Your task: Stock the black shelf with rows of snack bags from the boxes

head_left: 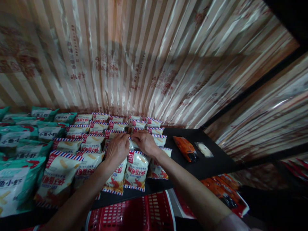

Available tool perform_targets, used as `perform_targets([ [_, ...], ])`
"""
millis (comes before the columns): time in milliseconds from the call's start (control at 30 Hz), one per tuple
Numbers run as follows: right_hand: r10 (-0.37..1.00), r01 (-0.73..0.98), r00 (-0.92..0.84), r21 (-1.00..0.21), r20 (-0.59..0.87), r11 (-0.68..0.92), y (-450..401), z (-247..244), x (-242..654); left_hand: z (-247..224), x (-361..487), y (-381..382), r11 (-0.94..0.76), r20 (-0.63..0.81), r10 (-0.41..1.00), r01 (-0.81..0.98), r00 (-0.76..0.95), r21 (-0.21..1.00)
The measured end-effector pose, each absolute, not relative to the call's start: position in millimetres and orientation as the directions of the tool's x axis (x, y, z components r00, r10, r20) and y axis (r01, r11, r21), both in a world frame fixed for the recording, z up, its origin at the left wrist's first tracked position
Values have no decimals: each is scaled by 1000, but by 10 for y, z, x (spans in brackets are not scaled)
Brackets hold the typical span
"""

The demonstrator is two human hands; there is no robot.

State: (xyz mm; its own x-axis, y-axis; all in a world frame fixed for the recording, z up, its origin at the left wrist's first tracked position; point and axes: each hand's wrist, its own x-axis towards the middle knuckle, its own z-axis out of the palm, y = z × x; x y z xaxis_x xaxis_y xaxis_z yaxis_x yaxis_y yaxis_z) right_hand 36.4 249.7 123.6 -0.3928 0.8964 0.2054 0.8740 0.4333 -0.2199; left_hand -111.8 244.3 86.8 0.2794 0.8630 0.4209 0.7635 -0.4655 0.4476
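Rows of white snack bags (136, 170) with red lettering and striped red-and-blue edges stand on a black shelf (156, 185). Over the middle rows, my left hand (119, 146) and my right hand (144, 141) come close together. Both have bent, closed fingers at the top edge of one white snack bag (133, 145) behind the front row. Most of that bag is hidden by my hands and the bag in front. My forearms cover parts of the nearer bags.
Green snack bags (19, 179) fill the left side. An orange packet (185, 149) and a small clear packet with pale contents (204, 149) lie on the right. Below the shelf edge are a red basket (130, 213) and more orange packets (222, 189). Striped plastic sheeting (134, 57) hangs behind.
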Motion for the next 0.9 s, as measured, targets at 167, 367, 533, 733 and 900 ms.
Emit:
perform_targets([
  [167,919,901,-312,-232,242,367,2561,1270,432,843,-1134,2485,-465,433,861,758,267,457],
  [367,980,981,-164,-87,110,174,2760,1341,617,853,-1136,2490,-469,421,862,760,282,451],
  [533,979,980,-192,-42,72,195,2886,1323,650,859,-1135,2494,-468,430,861,753,271,462],
  [733,982,982,-163,-82,92,171,2955,1275,622,853,-1138,2503,-469,424,863,744,273,475],
  [900,979,980,-171,-81,108,180,2959,1280,540,866,-1143,2505,-481,427,858,736,285,477],
])
